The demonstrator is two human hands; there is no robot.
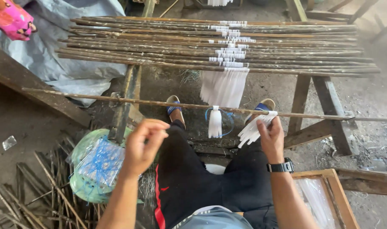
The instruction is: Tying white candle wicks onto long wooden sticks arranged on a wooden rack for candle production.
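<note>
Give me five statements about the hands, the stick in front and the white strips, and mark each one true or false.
1. The right hand holds a bunch of white strips at the thin stick. True.
2. The left hand grips that stick. False: it is raised below the stick and touches neither it nor the strips.
3. A tied white bundle hangs from the thin stick between the hands. True.
4. The rack of sticks behind is bare. False: white strips are wound on them and hang down in a sheet.
5. A black watch sits on the left wrist. False: it is on the right wrist.
</note>
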